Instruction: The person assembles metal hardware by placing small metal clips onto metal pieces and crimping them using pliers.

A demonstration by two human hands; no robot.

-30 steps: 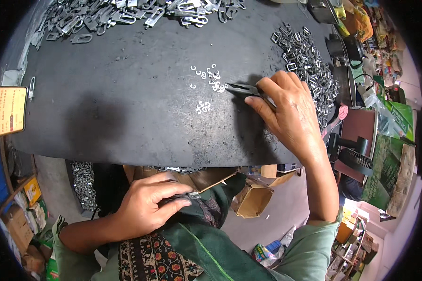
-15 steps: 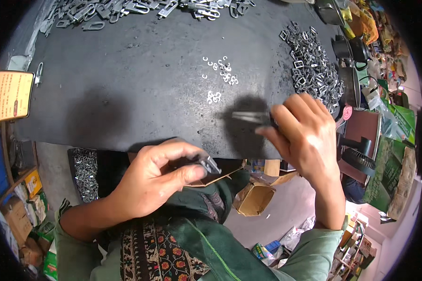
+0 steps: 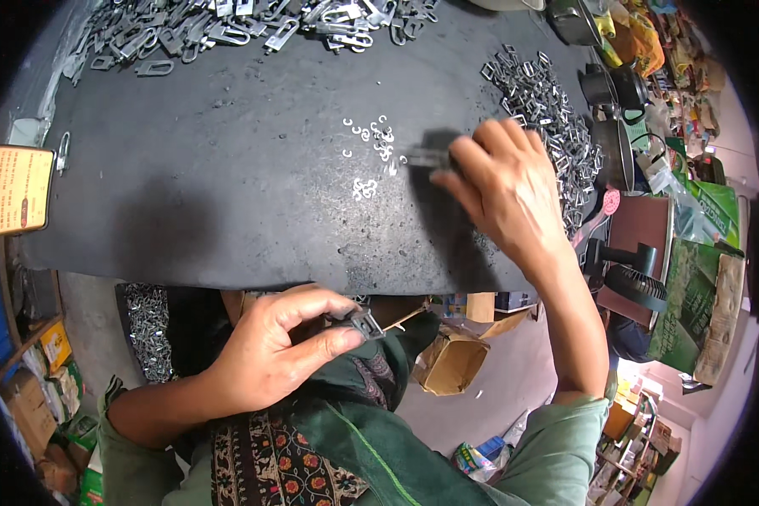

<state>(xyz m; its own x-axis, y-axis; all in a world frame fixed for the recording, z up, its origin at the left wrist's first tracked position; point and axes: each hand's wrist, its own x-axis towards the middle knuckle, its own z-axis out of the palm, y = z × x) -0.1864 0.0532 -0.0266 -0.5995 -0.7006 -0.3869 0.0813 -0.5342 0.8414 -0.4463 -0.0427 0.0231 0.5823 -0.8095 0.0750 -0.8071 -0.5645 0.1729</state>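
Observation:
My left hand [image 3: 282, 341] pinches a small dark metal bracket-like part [image 3: 365, 323] between thumb and fingers, just off the table's near edge. My right hand [image 3: 506, 173] is closed round a slim two-pronged metal tool [image 3: 426, 158], blurred by motion; its exact kind is unclear. The tool points left, its tip close to a loose cluster of small silvery C-shaped clips [image 3: 383, 139] on the dark tabletop [image 3: 253, 169]. A second little group of these clips [image 3: 364, 189] lies nearer to me. Whether the tip touches a clip cannot be made out.
Long looped metal pieces [image 3: 236, 25] are heaped along the far edge. Rectangular metal frames [image 3: 548, 110] pile up at the right. An orange-screened device [image 3: 13, 192] stands at the left edge, a black fan [image 3: 637, 287] at the right. Below are an open carton [image 3: 453, 363] and small metal parts [image 3: 149, 329].
My right hand has moved farther out over the table with the tool, toward the C-shaped clips. My left hand keeps its part and sits slightly lower. The whole view has shifted a little.

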